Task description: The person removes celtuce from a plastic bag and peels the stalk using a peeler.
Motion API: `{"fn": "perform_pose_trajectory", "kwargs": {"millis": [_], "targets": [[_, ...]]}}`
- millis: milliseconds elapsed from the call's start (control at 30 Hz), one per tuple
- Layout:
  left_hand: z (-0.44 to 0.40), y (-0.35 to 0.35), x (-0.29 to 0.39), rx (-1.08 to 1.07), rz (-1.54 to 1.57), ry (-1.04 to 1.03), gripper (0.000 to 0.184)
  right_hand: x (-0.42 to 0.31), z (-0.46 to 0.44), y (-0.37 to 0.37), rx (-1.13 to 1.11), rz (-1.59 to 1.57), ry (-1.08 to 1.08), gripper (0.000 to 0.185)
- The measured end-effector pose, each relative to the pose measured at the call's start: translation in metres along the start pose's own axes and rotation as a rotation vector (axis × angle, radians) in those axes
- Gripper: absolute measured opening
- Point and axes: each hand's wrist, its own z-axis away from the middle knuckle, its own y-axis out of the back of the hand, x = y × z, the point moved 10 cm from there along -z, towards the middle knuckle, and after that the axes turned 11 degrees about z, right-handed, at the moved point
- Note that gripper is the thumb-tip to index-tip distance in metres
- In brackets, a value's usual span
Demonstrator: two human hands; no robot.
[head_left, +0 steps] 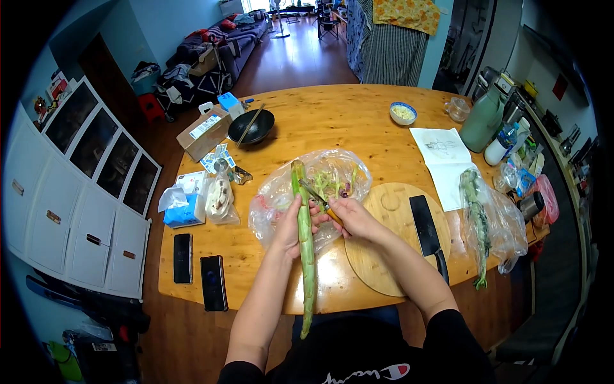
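Stalk (307,262) | long, pale green, ringed, tapering | left hand (291,225) curled around it | right hand (353,219) closed on yellow-handled tool (334,216)

Middle of the bench (320,115), there lay the plastic bag (264,195), peelings (332,185) in it, the stalk (307,256) reaching over it and past the bench's near edge! The peeler (332,214) sat right of the stalk. Further right came the cutting board (377,249), the knife (425,227) on its right side, handle past the rim. Beyond that, the open book (448,182), greens (475,214) just to its right, small bowl (404,123) behind. Over on the left: two phones (183,258) near the front, tissue pack (184,208) behind them, then the box (203,133), with the large bowl (263,120) at its right, chopsticks (249,127) across it.
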Motion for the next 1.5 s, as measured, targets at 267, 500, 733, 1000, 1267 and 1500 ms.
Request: {"fn": "perform_pose_trajectory", "kwargs": {"millis": [267, 500, 733, 1000, 1267, 1500], "targets": [[-0.001, 0.012, 0.005, 0.106, -0.068, -0.038, 0.044, -0.022, 0.004, 0.020, 0.297, 0.504, 0.185, 0.050], [-0.004, 0.020, 0.010, 0.103, -0.106, -0.029, 0.045, -0.030, 0.005, 0.037, 0.451, 0.602, 0.148, 0.047], [0.005, 0.028, 0.024, 0.141, -0.005, -0.179, 0.049, -0.008, -0.002, 0.041, 0.463, 0.334, 0.211, 0.032], [0.016, -0.002, 0.004, -0.070, 0.054, -0.084, 0.044, -0.012, -0.002, 0.021, 0.443, -0.072, 0.224, 0.026], [0.018, -0.006, -0.005, -0.018, 0.045, -0.074, 0.037, 0.003, -0.031, -0.002, 0.369, -0.607, 0.154, 0.029], [0.012, -0.004, -0.007, -0.079, 0.129, -0.057, 0.036, -0.007, -0.025, -0.016, 0.431, -0.684, 0.102, 0.030]]}}
